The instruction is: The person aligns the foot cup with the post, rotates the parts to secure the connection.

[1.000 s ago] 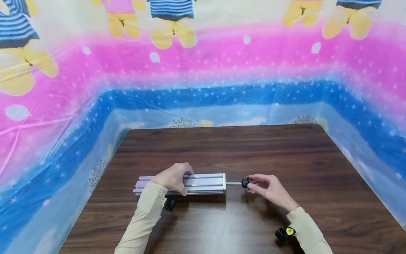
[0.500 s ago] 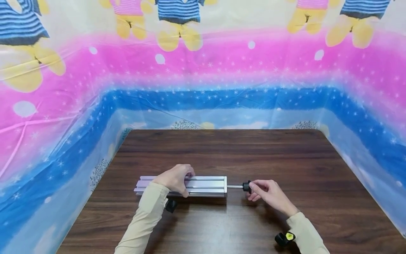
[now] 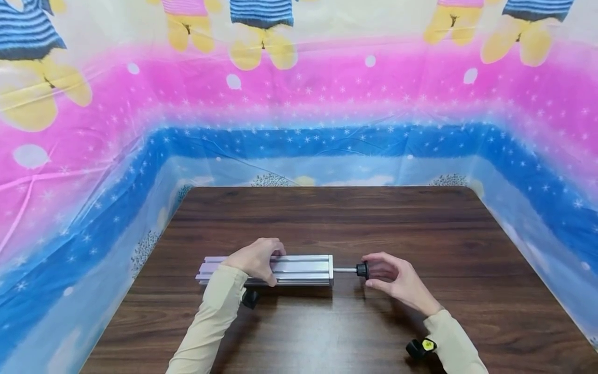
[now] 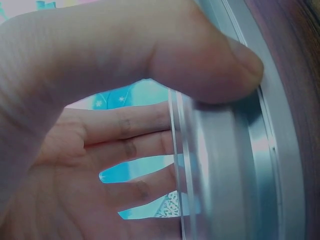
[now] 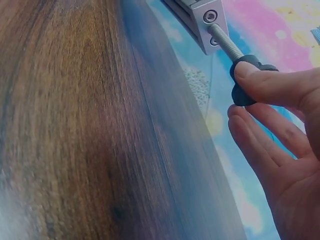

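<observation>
Silver bar (image 3: 302,269): grooved metal, lying left to right over the dark table (image 3: 299,223); its underside is hidden.
Left hand (image 3: 254,259): grips the bar from above, thumb on the near side, fingers over the far side.
Right hand (image 3: 397,280): thumb and fingers spread around the black knob (image 5: 242,95); whether they pinch it cannot be told.
Screw (image 5: 228,43): threaded, running from the end plate (image 5: 203,30) to the knob.
Handling: probably stiff, fairly heavy, rather slippery, not fragile.
Best hold: likely across the grooves for the bar, round the lobes for the knob.
Writing: none readable; the yellow mark (image 3: 428,345) at the right wrist is too small.
</observation>
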A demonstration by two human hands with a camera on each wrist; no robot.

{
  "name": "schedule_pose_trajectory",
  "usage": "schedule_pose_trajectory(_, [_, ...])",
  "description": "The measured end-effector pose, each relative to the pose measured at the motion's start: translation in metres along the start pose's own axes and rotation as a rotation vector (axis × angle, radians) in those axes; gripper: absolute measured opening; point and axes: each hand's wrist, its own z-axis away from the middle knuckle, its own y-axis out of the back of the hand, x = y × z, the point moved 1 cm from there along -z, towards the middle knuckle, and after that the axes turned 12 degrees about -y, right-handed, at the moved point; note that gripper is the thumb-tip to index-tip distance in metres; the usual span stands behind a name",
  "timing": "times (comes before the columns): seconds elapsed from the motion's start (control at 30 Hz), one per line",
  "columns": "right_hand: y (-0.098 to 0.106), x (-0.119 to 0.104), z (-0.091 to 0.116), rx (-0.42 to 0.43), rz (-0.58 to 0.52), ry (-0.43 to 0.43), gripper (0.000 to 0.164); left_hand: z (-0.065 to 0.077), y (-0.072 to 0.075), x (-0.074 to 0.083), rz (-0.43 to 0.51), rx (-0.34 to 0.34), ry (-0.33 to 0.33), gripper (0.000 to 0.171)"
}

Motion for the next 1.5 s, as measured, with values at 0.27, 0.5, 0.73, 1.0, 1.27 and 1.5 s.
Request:
schedule_pose_trajectory(0.27, [0.002,-0.0032,0.0016,0.01,0.012,-0.031,0.047,-0.0014,0.0035,0.0027,0.001,-0.001,0.009,0.055])
schedule_pose_trajectory(0.5, [0.0038,-0.0016,0.0005,0.011,0.029,-0.105,0.044,-0.0036,0.0032,0.0035,0.002,-0.014,0.022,0.055])
schedule_pose_trajectory(0.73, [0.0031,0.0028,-0.0015,-0.027,0.005,-0.129,0.033,-0.0035,0.0019,0.0035,0.007,-0.02,0.021,0.056])
schedule_pose_trajectory(1.0, [-0.0005,0.0021,-0.0042,-0.067,-0.037,-0.193,0.033,-0.0038,0.0014,0.0049,0.003,-0.021,0.023,0.057])
schedule_pose_trajectory(1.27, [-0.0031,0.0035,-0.0039,-0.077,-0.041,-0.206,0.036,-0.0019,-0.0004,0.0041,0.004,-0.024,0.024,0.057])
schedule_pose_trajectory(1.5, [-0.0024,0.0039,0.0024,-0.032,-0.012,-0.061,0.055,-0.0003,0.0005,0.0033,-0.005,-0.019,0.012,0.057])
